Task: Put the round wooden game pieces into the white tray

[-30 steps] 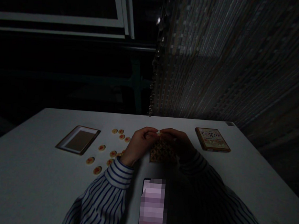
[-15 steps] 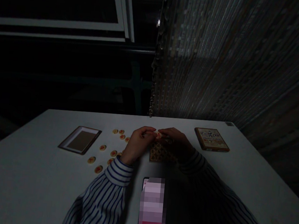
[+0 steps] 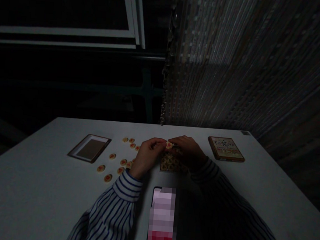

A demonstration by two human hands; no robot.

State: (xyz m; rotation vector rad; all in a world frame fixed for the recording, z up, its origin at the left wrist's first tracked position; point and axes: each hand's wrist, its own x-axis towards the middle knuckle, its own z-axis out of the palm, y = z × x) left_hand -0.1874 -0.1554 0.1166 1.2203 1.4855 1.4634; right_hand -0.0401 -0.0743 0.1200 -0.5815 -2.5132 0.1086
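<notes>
Between my two hands, above the far end of a small box (image 3: 165, 170), is a round Chinese chess piece (image 3: 169, 145) with a red character facing up. The fingertips of my left hand (image 3: 148, 155) pinch its left side. My right hand (image 3: 188, 152) holds the right side, with its fingers curled in shadow. Under the hands, the box holds rows of pieces (image 3: 169, 162) with dark characters; my right hand hides part of it. Several loose pieces (image 3: 112, 156) with red characters lie scattered to the left of my left forearm.
An open shallow tray or lid (image 3: 72, 158) lies on the left of the white table (image 3: 43, 192). A flat printed box (image 3: 226, 149) is at the right. Near me lies a lit phone (image 3: 162, 216). A bead curtain (image 3: 208, 64) hangs behind the table.
The view has shifted slightly. Both hands stay over the box, and the red-character piece between them shows a little more fully now.
</notes>
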